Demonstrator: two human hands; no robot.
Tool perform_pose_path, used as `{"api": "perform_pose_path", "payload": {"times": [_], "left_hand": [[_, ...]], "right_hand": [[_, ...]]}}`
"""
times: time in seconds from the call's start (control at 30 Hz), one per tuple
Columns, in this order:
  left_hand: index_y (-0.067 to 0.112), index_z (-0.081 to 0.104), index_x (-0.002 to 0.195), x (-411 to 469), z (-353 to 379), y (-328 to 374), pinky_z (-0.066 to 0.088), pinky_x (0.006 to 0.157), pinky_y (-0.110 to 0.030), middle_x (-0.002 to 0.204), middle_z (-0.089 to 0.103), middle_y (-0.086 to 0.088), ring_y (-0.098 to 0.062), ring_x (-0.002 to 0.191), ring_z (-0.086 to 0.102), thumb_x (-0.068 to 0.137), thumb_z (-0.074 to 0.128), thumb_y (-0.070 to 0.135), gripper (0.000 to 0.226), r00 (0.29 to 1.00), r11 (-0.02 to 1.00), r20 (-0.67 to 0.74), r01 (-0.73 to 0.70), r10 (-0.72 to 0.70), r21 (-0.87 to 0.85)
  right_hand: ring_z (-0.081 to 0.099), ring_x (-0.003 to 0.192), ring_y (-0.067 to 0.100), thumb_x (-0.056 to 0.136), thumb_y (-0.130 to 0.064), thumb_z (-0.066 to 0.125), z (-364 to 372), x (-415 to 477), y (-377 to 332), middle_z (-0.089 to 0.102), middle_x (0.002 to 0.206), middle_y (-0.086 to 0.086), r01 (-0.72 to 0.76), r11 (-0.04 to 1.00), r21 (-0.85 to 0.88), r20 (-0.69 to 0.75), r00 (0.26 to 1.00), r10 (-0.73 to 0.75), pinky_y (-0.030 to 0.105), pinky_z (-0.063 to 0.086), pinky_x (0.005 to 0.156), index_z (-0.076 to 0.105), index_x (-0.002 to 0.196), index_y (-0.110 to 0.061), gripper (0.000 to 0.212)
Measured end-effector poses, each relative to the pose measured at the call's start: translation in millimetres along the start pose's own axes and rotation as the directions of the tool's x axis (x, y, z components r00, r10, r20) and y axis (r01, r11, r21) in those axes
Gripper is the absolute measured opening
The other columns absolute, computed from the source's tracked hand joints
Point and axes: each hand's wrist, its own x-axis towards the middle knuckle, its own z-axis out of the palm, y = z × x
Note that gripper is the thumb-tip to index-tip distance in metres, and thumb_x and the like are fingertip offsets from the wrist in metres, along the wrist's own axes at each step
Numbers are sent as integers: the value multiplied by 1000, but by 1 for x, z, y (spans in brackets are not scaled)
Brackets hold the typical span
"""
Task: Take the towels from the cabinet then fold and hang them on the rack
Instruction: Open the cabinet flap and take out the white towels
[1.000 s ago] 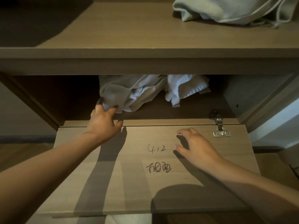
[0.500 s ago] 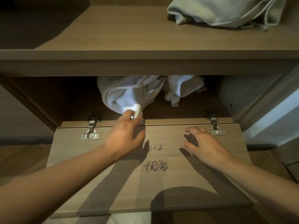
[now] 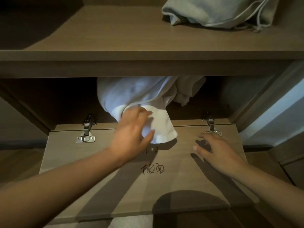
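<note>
The left hand (image 3: 131,137) pinches a crumpled white cotton towel (image 3: 158,127) while the right hand (image 3: 218,150) lies spread; tugging could drag its tangled neighbour (image 3: 185,91) out.

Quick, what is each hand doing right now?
Left hand: closed on the white towel.
Right hand: open, holding nothing, over the cabinet door.

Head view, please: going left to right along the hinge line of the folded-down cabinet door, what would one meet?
Left hinge → left hand, its grip closed on the white towel → right hinge, with the right hand open just in front of it.
</note>
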Motion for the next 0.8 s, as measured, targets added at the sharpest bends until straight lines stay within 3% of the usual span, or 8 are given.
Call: {"api": "perform_pose_path", "payload": {"times": [0.07, 0.13, 0.23, 0.3, 0.43, 0.53, 0.67, 0.8], "left_hand": [[10, 46, 138, 7, -3, -18, 35, 108, -48, 142, 41, -16, -35, 132, 37, 85, 66, 43, 65, 993, 983, 6, 117, -119, 141], [22, 30, 147, 11, -5, -33, 30, 114, -50, 155, 20, -11, -36, 142, 21, 82, 62, 59, 82, 952, 943, 55, 287, -300, 168], [38, 25, 143, 11, -6, -45, 42, 107, -49, 155, 7, 1, -38, 138, 30, 76, 67, 61, 82, 904, 902, 122, 421, -409, -95], [40, 29, 139, 12, -5, -49, 46, 103, -47, 151, 10, 2, -38, 130, 40, 76, 70, 57, 76, 901, 886, 126, 432, -415, -170], [31, 36, 128, 16, -5, -62, 51, 94, -48, 133, 24, -4, -38, 111, 54, 86, 65, 48, 53, 888, 880, 85, 459, -452, -119], [27, 37, 135, 16, -4, -70, 52, 93, -45, 137, 23, -5, -35, 113, 55, 88, 64, 42, 56, 890, 886, 79, 456, -450, -87], [34, 37, 136, 12, -3, -67, 52, 96, -49, 141, 19, 5, -36, 118, 52, 88, 65, 39, 55, 908, 900, 95, 418, -409, -122], [38, 38, 131, 10, -3, -59, 51, 97, -47, 140, 18, 7, -35, 117, 52, 89, 64, 34, 50, 940, 937, 110, 333, -322, -102]], "right_hand": [[48, 126, 12, 94, -45, 54, -1, -1, -2, 45, 144, -3, 16, 1000, 24, 4, 1000, -16, 30, 46, 100, 42, 144, -26, 54], [47, 127, 12, 94, -45, 54, -1, -1, -4, 44, 145, -3, 20, 999, 32, 13, 1000, -21, 29, 45, 100, 42, 144, -26, 55], [47, 127, 11, 93, -48, 55, 2, 6, -11, 44, 146, -5, 4, 998, 60, 10, 1000, -5, 28, 44, 97, 42, 144, -29, 55], [50, 124, 11, 92, -50, 57, 5, 15, -22, 45, 146, -4, -6, 987, 161, 11, 1000, 4, 28, 45, 95, 41, 143, -28, 58], [55, 118, 14, 87, -55, 60, 7, 37, -56, 46, 145, -1, -6, 922, 388, 23, 1000, -3, 39, 54, 93, 36, 146, -25, 71], [55, 114, 15, 84, -53, 66, 11, 51, -82, 48, 140, -3, 43, 868, 494, -1, 999, -49, 40, 53, 92, 25, 151, -28, 82], [44, 129, 24, 80, -51, 72, 26, 63, -102, 40, 145, 2, 79, 881, 467, -12, 997, -82, 40, 43, 100, 10, 154, -34, 98], [48, 119, 23, 79, -40, 76, 35, 72, -112, 49, 132, 3, 84, 876, 474, -102, 994, -40, 29, 40, 84, 36, 142, -33, 75]]}}
